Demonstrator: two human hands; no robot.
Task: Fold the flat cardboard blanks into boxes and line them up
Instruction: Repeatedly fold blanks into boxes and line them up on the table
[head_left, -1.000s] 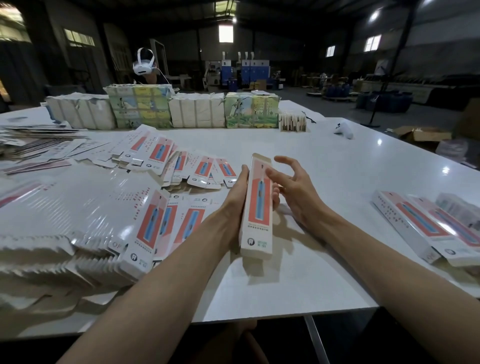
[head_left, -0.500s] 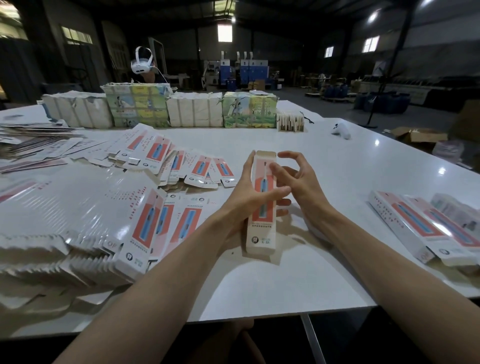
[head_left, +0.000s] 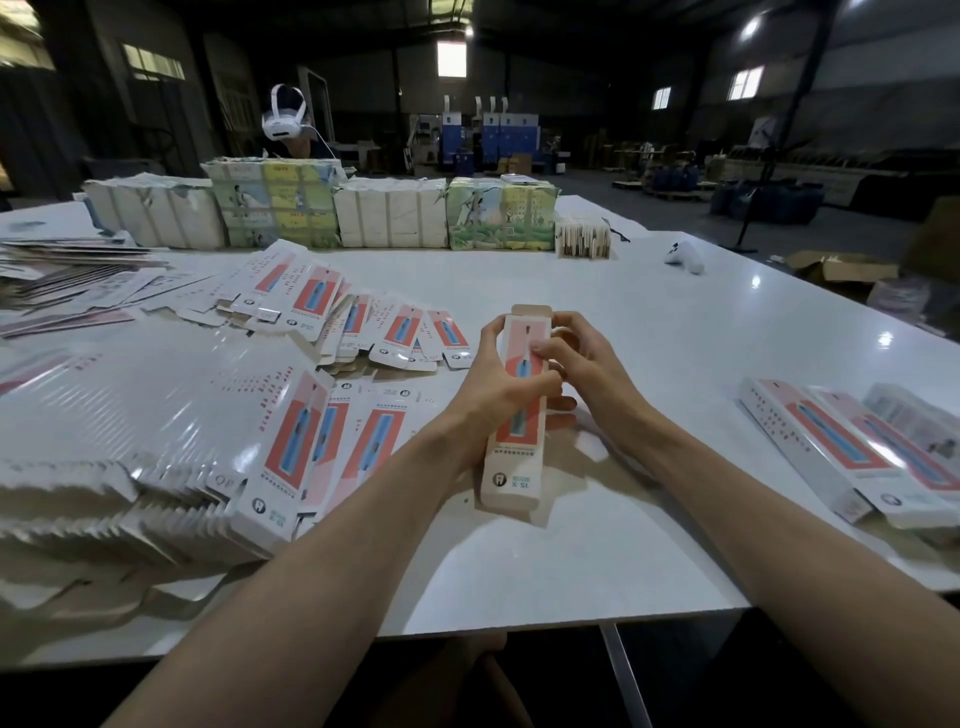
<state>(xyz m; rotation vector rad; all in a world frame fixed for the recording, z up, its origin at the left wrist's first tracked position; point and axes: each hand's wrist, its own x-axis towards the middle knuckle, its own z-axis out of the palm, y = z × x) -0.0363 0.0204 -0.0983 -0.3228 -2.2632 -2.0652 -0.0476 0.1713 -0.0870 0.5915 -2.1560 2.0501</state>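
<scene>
Both hands holding box (head_left: 519, 405) upright over desk (head_left: 597, 545), centre. Left hand (head_left: 496, 387) gripping its side, right hand (head_left: 576, 364) w/ fingers curled, pinching near top flap. Flat blanks (head_left: 218, 436) lying left, finished boxes (head_left: 852, 452) lying right.

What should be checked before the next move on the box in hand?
1. Left hand grips the box: ok.
2. Right hand pinches its upper part: ok.
3. Far end flap tucked in: not ok, it sticks out open.
4. Near end closed: cannot tell.
5. Bare table beside the finished boxes for lining up: ok.
</scene>
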